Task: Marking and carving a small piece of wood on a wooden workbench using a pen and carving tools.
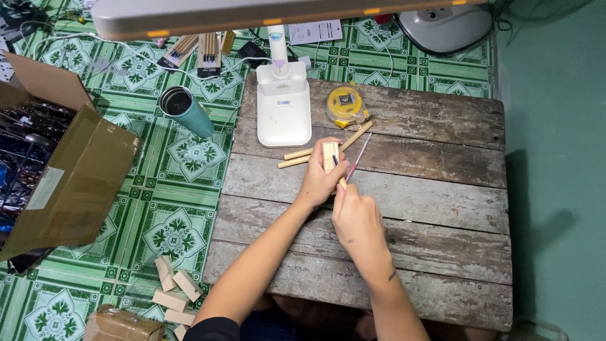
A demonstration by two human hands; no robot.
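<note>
On the weathered plank table (429, 183), just in front of the white lamp base (283, 108), we see our left hand (320, 180) gripping a small wooden block (329, 155) and our right hand (357, 218) closed around a thin red-handled tool (358, 158). Green patterned floor tiles (180, 189) lie left of the table.

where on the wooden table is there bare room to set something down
Bare: the table's right half, from the pencil to the right edge, and the near planks beside the forearms. Crowded: the far-left part, with the lamp base, tape measure, sticks and both hands.
</note>
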